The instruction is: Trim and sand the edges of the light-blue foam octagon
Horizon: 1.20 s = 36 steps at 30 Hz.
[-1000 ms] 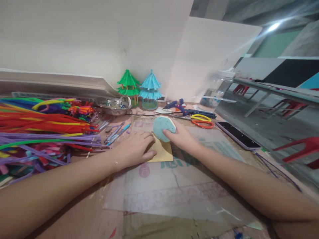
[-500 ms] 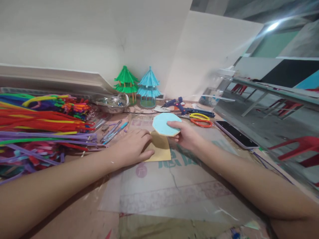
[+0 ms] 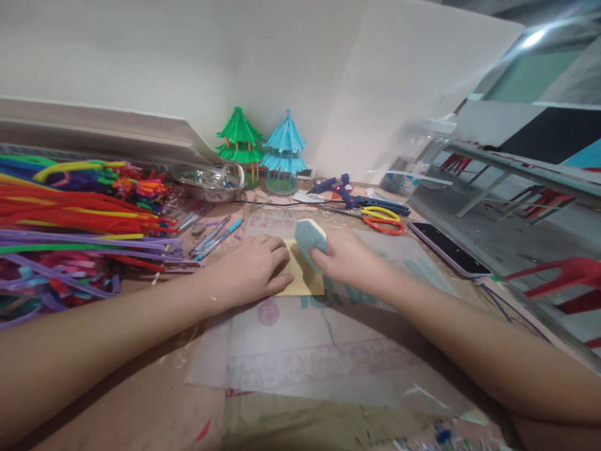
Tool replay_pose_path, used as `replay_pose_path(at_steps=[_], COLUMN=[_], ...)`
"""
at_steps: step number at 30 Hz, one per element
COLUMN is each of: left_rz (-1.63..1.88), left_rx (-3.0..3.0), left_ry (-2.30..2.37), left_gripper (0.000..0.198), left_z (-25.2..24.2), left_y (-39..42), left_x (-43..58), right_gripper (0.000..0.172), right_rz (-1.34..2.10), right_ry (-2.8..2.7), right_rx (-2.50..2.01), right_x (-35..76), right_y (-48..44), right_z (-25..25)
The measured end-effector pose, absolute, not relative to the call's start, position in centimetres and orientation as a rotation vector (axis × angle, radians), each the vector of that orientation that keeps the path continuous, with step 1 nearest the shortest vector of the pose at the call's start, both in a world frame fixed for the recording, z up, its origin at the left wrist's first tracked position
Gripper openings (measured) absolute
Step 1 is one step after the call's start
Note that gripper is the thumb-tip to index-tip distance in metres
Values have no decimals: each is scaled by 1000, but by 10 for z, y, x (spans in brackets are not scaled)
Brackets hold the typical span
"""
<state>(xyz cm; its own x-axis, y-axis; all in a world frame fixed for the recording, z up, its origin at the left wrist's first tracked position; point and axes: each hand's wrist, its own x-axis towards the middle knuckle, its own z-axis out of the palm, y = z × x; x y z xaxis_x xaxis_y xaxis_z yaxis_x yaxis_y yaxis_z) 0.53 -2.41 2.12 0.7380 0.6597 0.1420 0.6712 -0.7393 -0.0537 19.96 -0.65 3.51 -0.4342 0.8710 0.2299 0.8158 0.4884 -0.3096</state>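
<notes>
My right hand [image 3: 345, 254] grips a light blue many-sided piece [image 3: 310, 241] by its right side, thumb on the blue face, tilted above a yellow square sheet [image 3: 305, 285]. My left hand [image 3: 256, 266] rests palm down at the sheet's left edge, its fingers spread a little and nothing gripped in them. Under the sheet lies a translucent printed plastic sheet [image 3: 300, 357]. Behind stand a green tiered pavilion model [image 3: 239, 141] and a light blue one [image 3: 285, 153].
Colourful pipe cleaners [image 3: 79, 213] are piled at the left. Pens [image 3: 218, 238] and a metal bowl [image 3: 206, 185] are nearby. Toward the right are a glue gun [image 3: 335, 186], scissors [image 3: 382, 220] and a phone [image 3: 448, 247]. A plastic container [image 3: 417, 156] stands behind.
My right hand has turned the blue piece from nearly face-on to a steep tilt and shifted it slightly. My left hand has stayed by the yellow sheet. The view has tipped slightly.
</notes>
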Motion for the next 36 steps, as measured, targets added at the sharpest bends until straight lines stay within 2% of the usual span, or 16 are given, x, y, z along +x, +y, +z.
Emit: replay_pose_path(at_steps=[4, 9, 15, 19, 25, 31, 33, 36], left_rz=[-187, -187, -165, -168, -194, -226, -226, -243], left_rx=[-2817, -2844, -2819, -2835, -2836, -2836, -2830, -2801], left_ry=[-1116, -1086, -1087, -1087, -1103, -1071, -1097, -1117], left_gripper=[32, 29, 29, 30, 30, 28, 29, 29], left_z=[20, 20, 22, 21, 18, 17, 17, 17], left_y=[-24, -25, -24, -25, -24, -25, -26, -27], left_x=[6, 5, 5, 5, 6, 4, 4, 4], right_gripper=[10, 8, 9, 8, 7, 11, 10, 19], right_rz=[209, 311, 95, 177, 153, 310, 217, 54], right_ry=[-2233, -2413, -2394, -2496, -2313, -2457, -2381, -2313], right_rx=[-1412, -1393, -1530, -1456, -1514, -1495, -1532, -1576], right_x=[200, 205, 191, 197, 195, 200, 196, 187], right_y=[3, -4, 0, -6, 2, -5, -2, 1], right_z=[33, 38, 45, 42, 43, 48, 46, 42])
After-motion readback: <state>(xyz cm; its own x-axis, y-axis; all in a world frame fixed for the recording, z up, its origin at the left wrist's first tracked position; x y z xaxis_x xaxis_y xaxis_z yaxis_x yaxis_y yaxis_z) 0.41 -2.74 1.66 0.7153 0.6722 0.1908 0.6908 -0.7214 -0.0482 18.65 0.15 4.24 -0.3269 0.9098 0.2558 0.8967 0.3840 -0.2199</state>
